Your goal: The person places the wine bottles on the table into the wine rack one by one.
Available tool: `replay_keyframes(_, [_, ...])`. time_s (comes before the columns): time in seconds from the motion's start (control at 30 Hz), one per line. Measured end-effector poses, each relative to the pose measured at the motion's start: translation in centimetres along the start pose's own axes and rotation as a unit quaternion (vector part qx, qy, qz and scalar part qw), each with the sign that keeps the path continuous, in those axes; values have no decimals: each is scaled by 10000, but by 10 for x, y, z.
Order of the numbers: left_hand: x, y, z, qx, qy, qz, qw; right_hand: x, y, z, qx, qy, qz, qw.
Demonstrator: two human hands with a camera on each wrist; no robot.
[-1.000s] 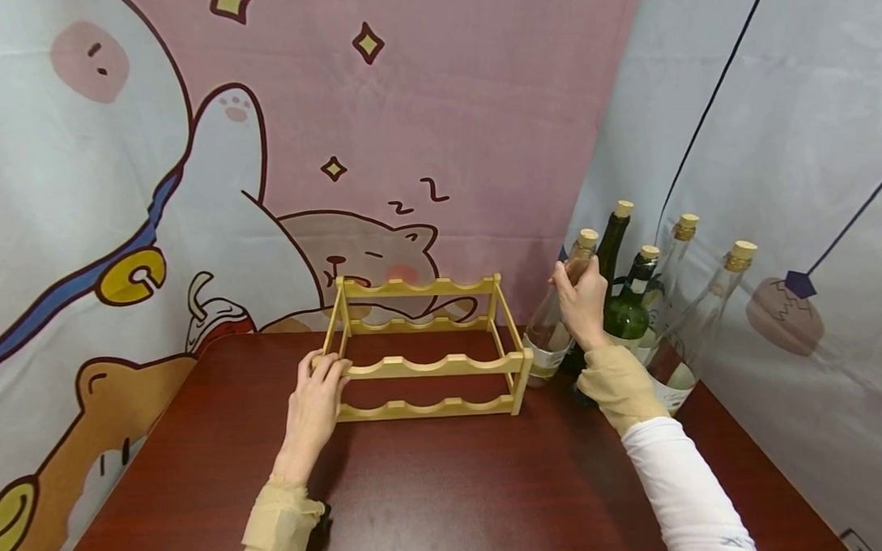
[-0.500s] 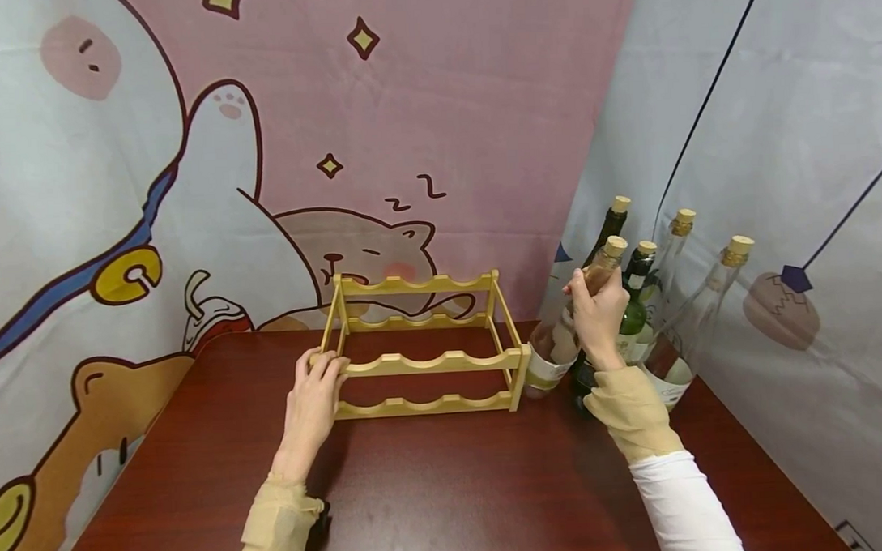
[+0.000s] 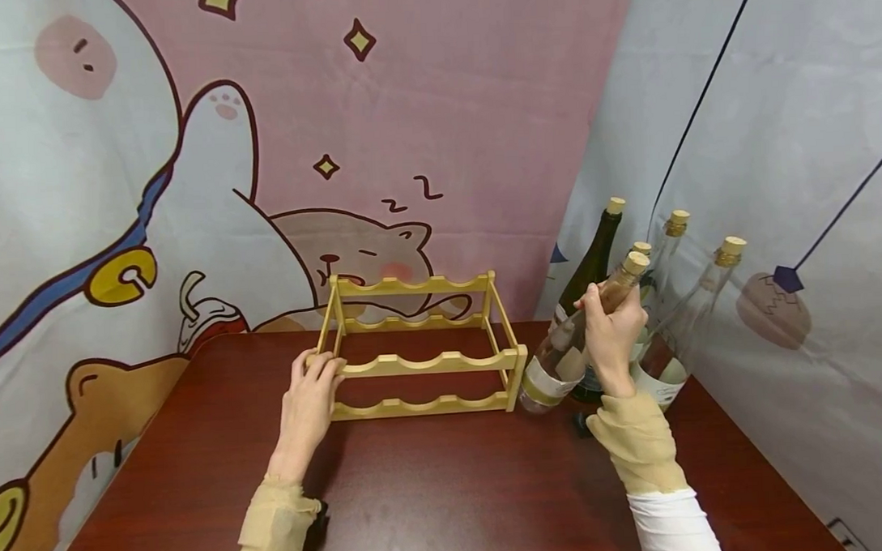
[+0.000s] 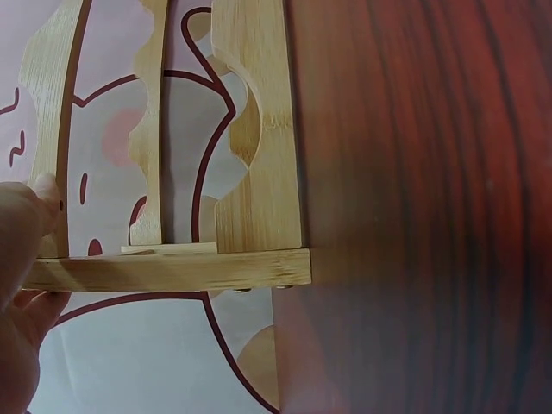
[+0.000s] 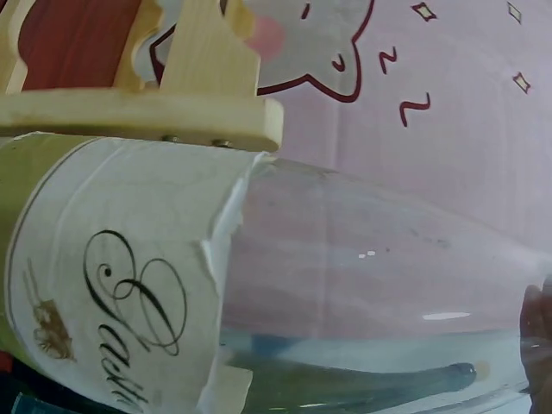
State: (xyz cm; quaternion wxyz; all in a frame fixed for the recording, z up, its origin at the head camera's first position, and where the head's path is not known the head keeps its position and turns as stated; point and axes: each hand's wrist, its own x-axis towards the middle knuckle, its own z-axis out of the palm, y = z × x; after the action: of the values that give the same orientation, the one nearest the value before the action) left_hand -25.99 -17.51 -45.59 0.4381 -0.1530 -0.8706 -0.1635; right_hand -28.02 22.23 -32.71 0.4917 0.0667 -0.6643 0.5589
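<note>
A light wooden bottle rack with scalloped rails stands on the table. My left hand grips its front left corner; in the left wrist view the fingers wrap the end of the upper rail. My right hand holds a clear, corked wine bottle by the neck. The bottle tilts, its cork up to the right and its base beside the rack's right front post. In the right wrist view its torn white label lies close along the rack's end piece.
Behind and right of my right hand stand several corked bottles: a dark green bottle, a clear bottle and another clear bottle at the right. The dark red table meets a cartoon-printed cloth at the back.
My right hand has moved right and toward me, tilting the clear bottle further, and its base has come forward beside the rack. My left hand has stayed on the rack.
</note>
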Motion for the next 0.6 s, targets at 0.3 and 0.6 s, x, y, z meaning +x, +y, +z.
replay_keyframes(0.3, [0, -1, 0, -28, 10, -78, 10000, -11, -12, -10, 97, 338, 80, 9993])
replay_keyframes(0.6, [0, 2, 1, -19, 27, -155, 9999, -19, -21, -19, 618, 653, 254, 9956])
